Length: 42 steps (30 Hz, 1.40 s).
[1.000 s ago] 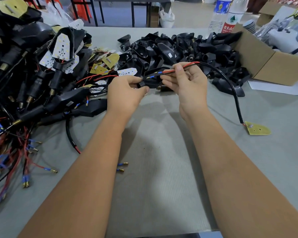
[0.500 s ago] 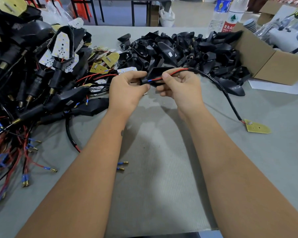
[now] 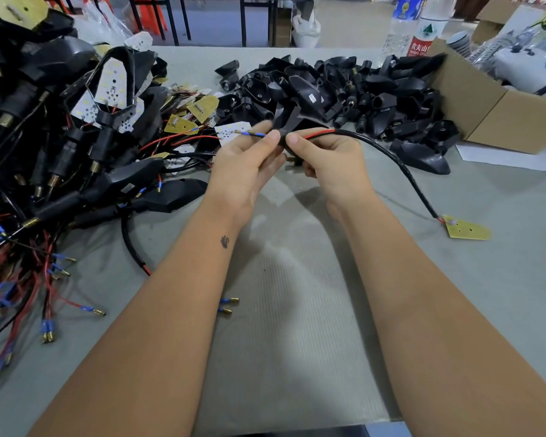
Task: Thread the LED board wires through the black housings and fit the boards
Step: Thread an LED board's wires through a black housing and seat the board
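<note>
1. Left hand [image 3: 245,167]: thumb and fingers pinch the wire tips, blue-sleeved terminals [image 3: 249,134], which stick out toward 9 o'clock from the held housing.
2. Right hand [image 3: 328,162]: thumb on top, fingers curled under, gripping the black housing [image 3: 289,119] together with the red wire [image 3: 320,134] where it enters. A brass threaded stud shows under the hand at 6 o'clock of the housing.
3. The housing sits between both thumbs, above table centre, tilted, open end up toward 12 o'clock. It hides how the wire runs through it.
4. The black sleeved cable [image 3: 404,167] leaves the right hand at 3 o'clock, then arcs down toward 5 o'clock to the table.
5. Its LED board [image 3: 467,229] lies flat on the grey table [image 3: 297,342], yellow side up, well apart from the hands, at 4 o'clock of them. Not in the housing.
6. Pile of empty black housings [image 3: 360,93] at 12 to 2 o'clock, behind the hands.
7. Cardboard box [image 3: 492,111] at 2 o'clock, touching the pile's right edge.
8. Finished assemblies [image 3: 60,137] with red/blue leads heaped at 9 to 11 o'clock; loose yellow boards [image 3: 202,107] between that heap and the empty-housing pile.
9. Two water bottles [image 3: 416,23] at 1 o'clock, far table edge.
</note>
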Tool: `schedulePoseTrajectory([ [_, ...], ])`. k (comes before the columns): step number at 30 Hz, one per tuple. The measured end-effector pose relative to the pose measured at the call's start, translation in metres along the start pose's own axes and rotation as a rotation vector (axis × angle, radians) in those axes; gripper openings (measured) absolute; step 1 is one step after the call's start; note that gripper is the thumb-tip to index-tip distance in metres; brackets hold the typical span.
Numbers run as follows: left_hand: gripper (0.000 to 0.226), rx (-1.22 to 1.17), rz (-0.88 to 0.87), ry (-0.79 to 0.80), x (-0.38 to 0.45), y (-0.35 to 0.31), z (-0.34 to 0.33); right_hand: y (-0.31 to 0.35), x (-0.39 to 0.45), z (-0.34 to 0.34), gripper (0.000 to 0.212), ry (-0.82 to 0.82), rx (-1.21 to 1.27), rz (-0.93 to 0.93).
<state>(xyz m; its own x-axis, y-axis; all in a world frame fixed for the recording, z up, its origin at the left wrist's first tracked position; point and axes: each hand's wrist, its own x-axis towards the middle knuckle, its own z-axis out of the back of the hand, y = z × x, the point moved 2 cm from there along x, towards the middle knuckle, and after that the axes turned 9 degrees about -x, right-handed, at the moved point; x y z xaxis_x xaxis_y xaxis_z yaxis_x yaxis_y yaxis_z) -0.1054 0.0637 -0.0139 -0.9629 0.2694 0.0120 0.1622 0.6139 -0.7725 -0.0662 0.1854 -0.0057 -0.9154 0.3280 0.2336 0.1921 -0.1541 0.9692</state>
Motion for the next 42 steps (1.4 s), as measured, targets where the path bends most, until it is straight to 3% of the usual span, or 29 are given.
schedulePoseTrajectory([
  [4,0.021,0.116,0.002,0.069,-0.005,0.005,-0.004,-0.003,0.001,-0.001,0.009,0.031,-0.010,-0.025],
  [8,0.025,-0.008,-0.069,-0.040,-0.004,0.002,0.001,-0.006,0.003,-0.004,0.008,0.093,0.211,-0.174],
  [13,0.027,-0.144,-0.055,-0.133,0.001,-0.001,0.008,-0.011,0.008,0.006,0.015,-0.110,0.600,-0.367],
  [15,0.024,-0.146,-0.030,-0.139,0.001,0.000,0.007,-0.013,0.009,0.008,0.014,-0.154,0.559,-0.333],
  [22,0.024,-0.102,0.062,-0.095,-0.002,0.006,-0.005,-0.014,0.007,0.007,0.020,-0.131,0.077,-0.191],
  [29,0.038,-0.040,0.016,-0.118,-0.001,0.008,-0.005,-0.010,0.005,0.006,0.021,-0.096,0.180,-0.210],
  [38,0.039,-0.047,-0.039,-0.182,0.004,0.005,0.002,-0.012,0.006,0.005,0.020,-0.109,0.224,-0.218],
  [42,0.036,-0.089,-0.077,-0.271,0.007,-0.010,0.016,-0.014,0.010,0.017,0.016,-0.195,0.454,-0.270],
])
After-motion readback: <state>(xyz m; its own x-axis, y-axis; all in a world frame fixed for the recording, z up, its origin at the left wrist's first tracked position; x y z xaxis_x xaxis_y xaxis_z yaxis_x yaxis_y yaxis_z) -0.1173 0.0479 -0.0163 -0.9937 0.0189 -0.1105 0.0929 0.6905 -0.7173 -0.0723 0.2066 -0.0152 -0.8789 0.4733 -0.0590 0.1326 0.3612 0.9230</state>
